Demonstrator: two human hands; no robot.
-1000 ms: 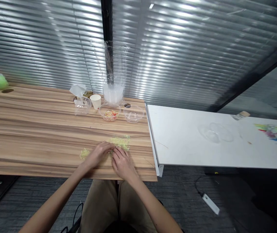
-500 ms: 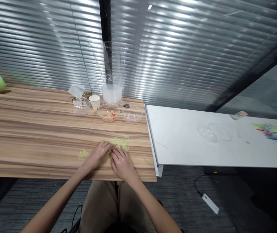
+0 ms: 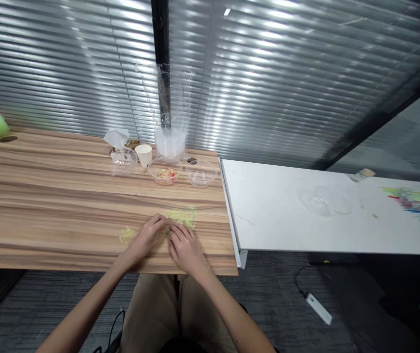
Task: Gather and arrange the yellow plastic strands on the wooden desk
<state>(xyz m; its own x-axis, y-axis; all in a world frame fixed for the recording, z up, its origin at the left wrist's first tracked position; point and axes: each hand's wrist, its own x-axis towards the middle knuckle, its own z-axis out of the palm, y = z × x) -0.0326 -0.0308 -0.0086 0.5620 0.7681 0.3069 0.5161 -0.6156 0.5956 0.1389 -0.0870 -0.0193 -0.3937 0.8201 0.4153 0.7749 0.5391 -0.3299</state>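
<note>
A loose patch of thin yellow-green pieces (image 3: 182, 216) lies on the wooden table (image 3: 66, 196), just beyond my fingers. My left hand (image 3: 150, 236) rests at the patch's near left edge with its fingers curled together; whatever they pinch is too small to make out. Beside it, my right hand (image 3: 185, 246) lies palm down with bent fingers at the patch's near edge, its fingertips close to those of my left hand. What is under them is hidden. A smaller yellow pile (image 3: 126, 235) sits left of my left hand.
Behind the patch stand a clear bowl with red and yellow bits (image 3: 166, 175), another clear bowl (image 3: 201, 175), a paper cup (image 3: 144, 155) and a clear bag with white contents (image 3: 170, 142). A white table (image 3: 269, 211) adjoins on the right, holding clear lids and coloured strips.
My left hand has shifted very slightly at the patch's edge. My right hand stays in nearly the same place, and the piles look the same.
</note>
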